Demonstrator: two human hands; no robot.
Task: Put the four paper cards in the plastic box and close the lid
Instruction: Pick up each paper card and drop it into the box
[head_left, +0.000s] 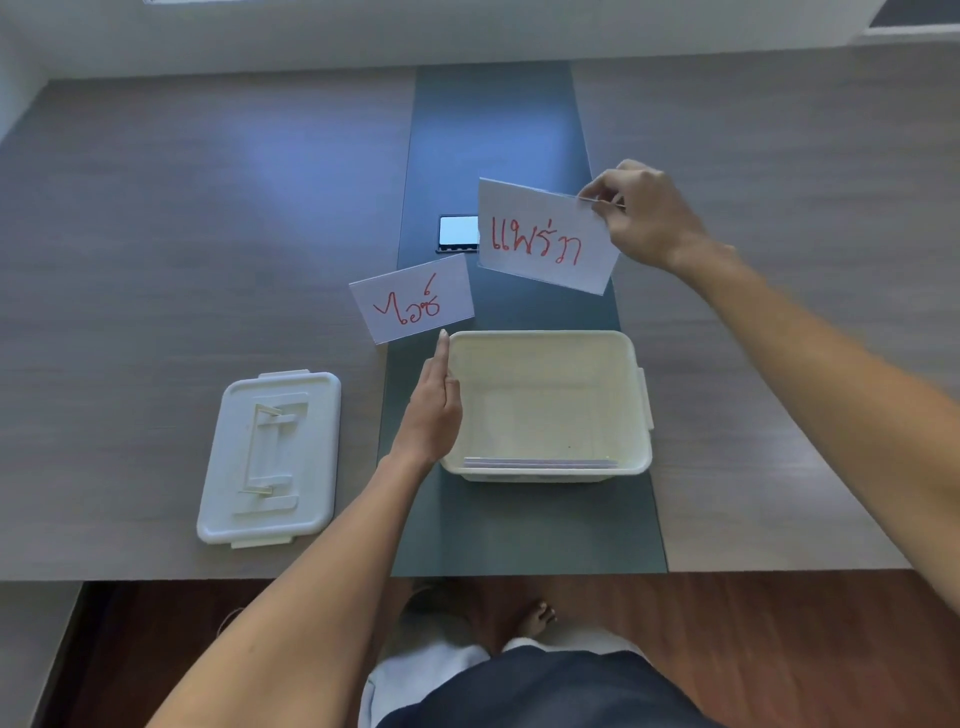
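right hand (641, 215) pinching a red-lettered card (545, 236) up in the air, left hand (434, 410) flat and open against the plastic box (641, 395) wall, another card (413, 300) lying on the surface (156, 234), lid (270, 457) off to the left

A grey table (208, 218) with a dark centre strip is seen. Near its front edge are set an open plastic box (644, 415) and, leftward, the lid (270, 457); behind them lie a card (413, 299) and a phone (458, 232).

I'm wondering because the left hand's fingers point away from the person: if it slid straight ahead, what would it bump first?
Probably the card lying on the table: the left hand points at its near edge, just beyond the fingertips. Height is hard to judge.
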